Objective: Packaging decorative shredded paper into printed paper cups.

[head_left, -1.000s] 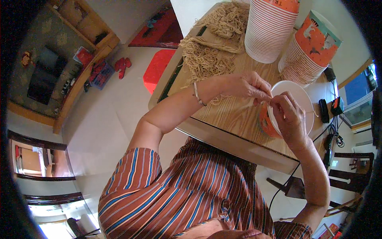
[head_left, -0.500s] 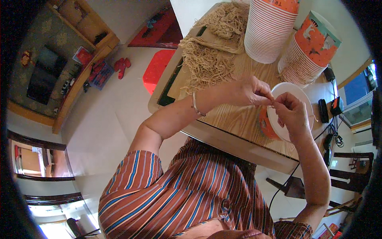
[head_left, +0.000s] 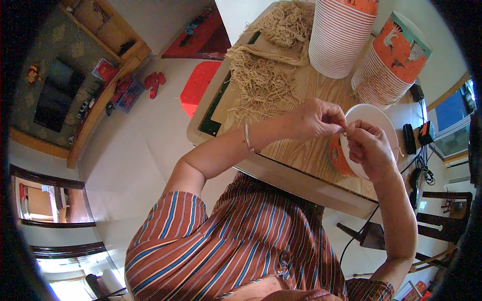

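My left hand (head_left: pixel 321 119) and my right hand (head_left: pixel 369 143) meet fingertip to fingertip, both closed in a pinch. Between them shows a tiny pale piece of cord (head_left: pixel 344 134), mostly hidden by the fingers. Just beneath is a paper bucket (head_left: pixel 337 155) with an orange printed outside and a white inside; it lies tilted on the table near its front edge, partly covered by my right hand. A short cord end (head_left: pixel 400 151) pokes out at the bucket's right side.
Heaps of tan cord (head_left: pixel 263 83) lie on the wooden table (head_left: pixel 296 155). Behind the bucket rise a tall stack of nested paper buckets (head_left: pixel 337 42) and a second, leaning stack (head_left: pixel 384 78). Black adapters (head_left: pixel 409 139) and cables sit at the right edge. A red stool (head_left: pixel 196 88) stands left.
My right hand has lowered slightly, its fingers curling in more. Both hands stay together over the bucket, and the pale bit of cord between the fingertips shows more clearly.
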The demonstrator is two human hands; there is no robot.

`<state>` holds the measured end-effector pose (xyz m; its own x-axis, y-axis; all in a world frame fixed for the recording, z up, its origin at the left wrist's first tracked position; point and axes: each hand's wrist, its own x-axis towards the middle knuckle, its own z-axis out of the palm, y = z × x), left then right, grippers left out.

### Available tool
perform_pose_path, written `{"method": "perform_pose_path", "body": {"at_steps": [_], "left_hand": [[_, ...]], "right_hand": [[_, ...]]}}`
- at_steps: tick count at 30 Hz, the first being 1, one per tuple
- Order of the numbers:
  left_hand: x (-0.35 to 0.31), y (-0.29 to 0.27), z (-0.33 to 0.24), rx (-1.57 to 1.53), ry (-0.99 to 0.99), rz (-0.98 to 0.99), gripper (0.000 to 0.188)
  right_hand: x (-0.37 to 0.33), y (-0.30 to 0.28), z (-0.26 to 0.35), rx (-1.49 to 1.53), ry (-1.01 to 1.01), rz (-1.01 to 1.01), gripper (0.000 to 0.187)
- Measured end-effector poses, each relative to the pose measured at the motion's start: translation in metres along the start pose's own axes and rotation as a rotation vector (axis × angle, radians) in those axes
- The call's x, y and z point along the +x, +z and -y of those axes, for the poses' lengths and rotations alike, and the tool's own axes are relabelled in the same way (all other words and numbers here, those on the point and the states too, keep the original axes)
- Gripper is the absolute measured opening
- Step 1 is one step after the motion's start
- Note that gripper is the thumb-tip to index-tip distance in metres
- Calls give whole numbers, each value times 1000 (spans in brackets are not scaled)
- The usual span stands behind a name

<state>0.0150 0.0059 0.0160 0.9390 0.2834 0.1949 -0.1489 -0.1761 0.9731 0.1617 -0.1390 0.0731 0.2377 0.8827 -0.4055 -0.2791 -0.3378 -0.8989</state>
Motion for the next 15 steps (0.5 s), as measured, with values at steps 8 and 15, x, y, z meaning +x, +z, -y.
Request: {"method": "perform_pose_path", "body": {"at_steps": [8, 15], "left_hand": [[1, -4, 13, -342, -130, 123, 14], [-1, 7, 28, -666, -187, 43, 19]], "right_hand": [[4, -1, -6, -67, -80, -30, 12], [1, 6, -4, -335, -236, -92, 9]]}}
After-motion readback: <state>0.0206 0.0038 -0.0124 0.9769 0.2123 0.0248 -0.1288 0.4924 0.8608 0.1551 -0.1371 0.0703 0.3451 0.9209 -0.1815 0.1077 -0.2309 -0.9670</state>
